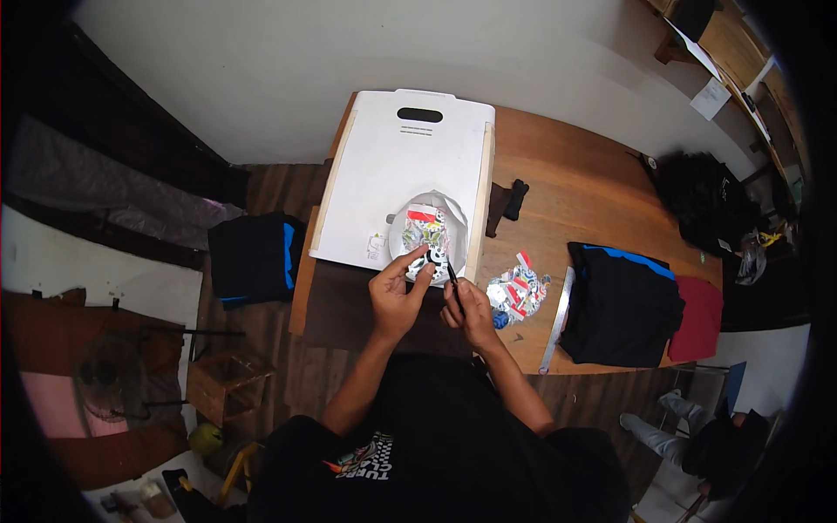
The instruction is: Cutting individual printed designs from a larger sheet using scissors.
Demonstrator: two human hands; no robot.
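My left hand (397,292) pinches the near edge of a round sheet of colourful stickers (425,228) that lies on a white board (401,166). My right hand (471,314) holds a thin dark tool (452,277), its tip pointing at the same edge of the sticker sheet. The two hands are close together at the board's near edge, above a wooden table (575,183).
A second pile of colourful stickers (516,295) lies right of my hands, next to a metal ruler (556,321). Folded black clothing with a blue stripe (621,301) and a red cloth (699,318) lie further right. A black bag (702,200) sits at the far right; another folded garment (253,259) is left.
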